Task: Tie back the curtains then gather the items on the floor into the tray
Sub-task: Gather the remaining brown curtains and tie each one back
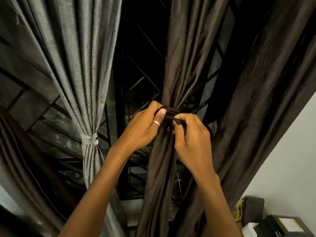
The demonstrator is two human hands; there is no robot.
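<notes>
Our left hand [147,127] and right hand [189,134] meet at the waist of the brown curtain [160,177], which hangs straight ahead, long axis vertical. Grey curtain [85,65], to our left, is already bound. Left grips the bunch, thumb pressed on the dark tie [171,112]; right pinches the tie's loose end. Right sits nearer that end, so we judge tightening means a pull rightward, across the folds. Tray, floor items: not in view.
</notes>
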